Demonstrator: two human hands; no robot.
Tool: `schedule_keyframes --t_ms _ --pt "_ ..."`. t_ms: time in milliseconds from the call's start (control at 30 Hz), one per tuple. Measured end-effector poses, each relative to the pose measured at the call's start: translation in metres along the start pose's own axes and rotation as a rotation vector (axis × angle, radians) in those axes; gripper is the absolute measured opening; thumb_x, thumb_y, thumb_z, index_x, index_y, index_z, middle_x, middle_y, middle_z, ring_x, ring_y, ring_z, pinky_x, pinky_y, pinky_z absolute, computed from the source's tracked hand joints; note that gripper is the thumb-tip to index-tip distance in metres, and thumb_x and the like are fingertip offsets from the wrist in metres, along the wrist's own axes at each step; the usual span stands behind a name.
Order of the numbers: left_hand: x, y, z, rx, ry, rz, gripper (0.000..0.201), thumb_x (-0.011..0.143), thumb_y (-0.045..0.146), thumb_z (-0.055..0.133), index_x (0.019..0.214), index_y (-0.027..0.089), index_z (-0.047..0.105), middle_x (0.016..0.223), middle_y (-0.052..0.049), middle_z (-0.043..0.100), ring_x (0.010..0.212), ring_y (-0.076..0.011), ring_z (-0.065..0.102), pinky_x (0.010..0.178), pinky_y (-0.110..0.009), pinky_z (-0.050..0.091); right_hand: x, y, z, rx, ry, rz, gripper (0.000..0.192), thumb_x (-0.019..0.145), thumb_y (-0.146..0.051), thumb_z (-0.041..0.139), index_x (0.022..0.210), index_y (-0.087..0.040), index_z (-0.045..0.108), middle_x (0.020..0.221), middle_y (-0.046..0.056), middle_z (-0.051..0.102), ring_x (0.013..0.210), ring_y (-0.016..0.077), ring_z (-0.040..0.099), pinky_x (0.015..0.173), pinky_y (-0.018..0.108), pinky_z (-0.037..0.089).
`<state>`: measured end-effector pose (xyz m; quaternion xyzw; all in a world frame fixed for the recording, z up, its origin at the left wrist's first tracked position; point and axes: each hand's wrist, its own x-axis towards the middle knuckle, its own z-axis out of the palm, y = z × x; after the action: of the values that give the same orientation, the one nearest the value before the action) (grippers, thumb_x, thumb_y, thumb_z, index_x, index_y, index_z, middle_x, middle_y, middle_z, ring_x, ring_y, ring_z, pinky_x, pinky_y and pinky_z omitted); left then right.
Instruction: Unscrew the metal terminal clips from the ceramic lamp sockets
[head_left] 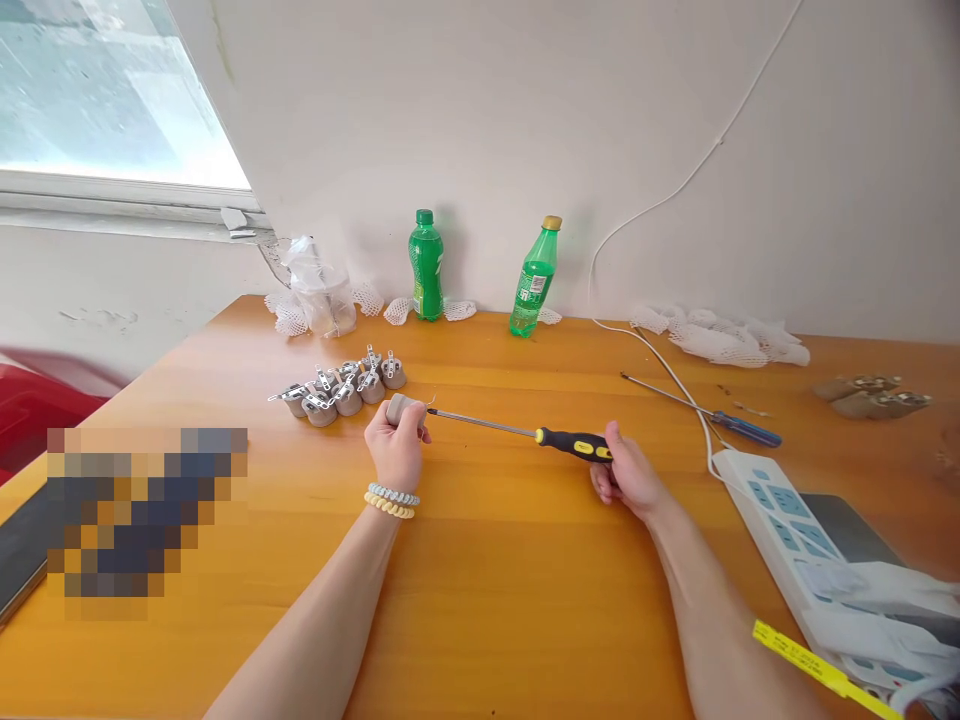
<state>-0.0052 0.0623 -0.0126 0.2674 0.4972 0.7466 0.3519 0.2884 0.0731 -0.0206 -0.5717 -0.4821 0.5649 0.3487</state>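
Note:
My left hand (397,450) is closed around a small grey-beige rounded block (403,408), whose far side is hidden by my fingers. In my right hand (628,470) is a screwdriver (566,441), gripped at the end of its black and yellow handle. Its shaft points left, with the tip beside the fingers of my left hand; whether it touches the block I cannot tell. Just beyond my left hand stands a cluster of several grey-beige cylindrical pieces (347,396) topped with perforated metal strips.
A blue-handled screwdriver (742,428) lies at the right, beside a white power strip (780,530) with plugs and cables. Two green bottles (427,270) and white foam netting (720,338) line the wall. More brownish pieces (874,397) lie far right. Blurred items (142,520) sit left.

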Motion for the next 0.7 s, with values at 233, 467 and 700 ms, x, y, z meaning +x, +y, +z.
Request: schedule_keyframes --t_ms 233,467,700 --pt "0.0 -0.006 -0.001 0.069 -0.011 0.004 0.031 0.068 0.023 0.064 0.057 0.021 0.036 0.05 0.008 0.035 0.043 -0.0067 0.038 0.041 -0.022 0.04 -0.002 -0.004 -0.003 0.179 -0.112 -0.084 0.026 0.086 -0.049 0.047 0.095 -0.024 0.046 0.04 -0.008 0.039 0.032 0.0114 0.036 0.037 0.022 0.021" --pt "0.004 -0.005 -0.003 0.046 -0.002 0.006 0.032 0.069 0.024 0.064 0.056 0.021 0.035 0.05 0.008 0.034 0.045 -0.0072 0.038 0.042 -0.023 0.041 0.002 0.002 0.0 -0.045 -0.029 -0.046 0.052 0.085 -0.069 0.037 0.075 -0.019 0.05 0.031 -0.006 0.034 0.028 0.0116 0.036 0.036 0.025 0.025" --pt "0.007 -0.009 -0.003 0.053 -0.038 -0.059 0.032 0.067 0.023 0.063 0.055 0.02 0.033 0.05 0.008 0.031 0.043 -0.0062 0.035 0.04 -0.022 0.039 -0.003 -0.008 0.0 0.236 -0.127 -0.075 0.028 0.084 -0.046 0.05 0.101 -0.026 0.044 0.053 -0.002 0.057 0.046 0.0149 0.051 0.042 0.023 0.028"
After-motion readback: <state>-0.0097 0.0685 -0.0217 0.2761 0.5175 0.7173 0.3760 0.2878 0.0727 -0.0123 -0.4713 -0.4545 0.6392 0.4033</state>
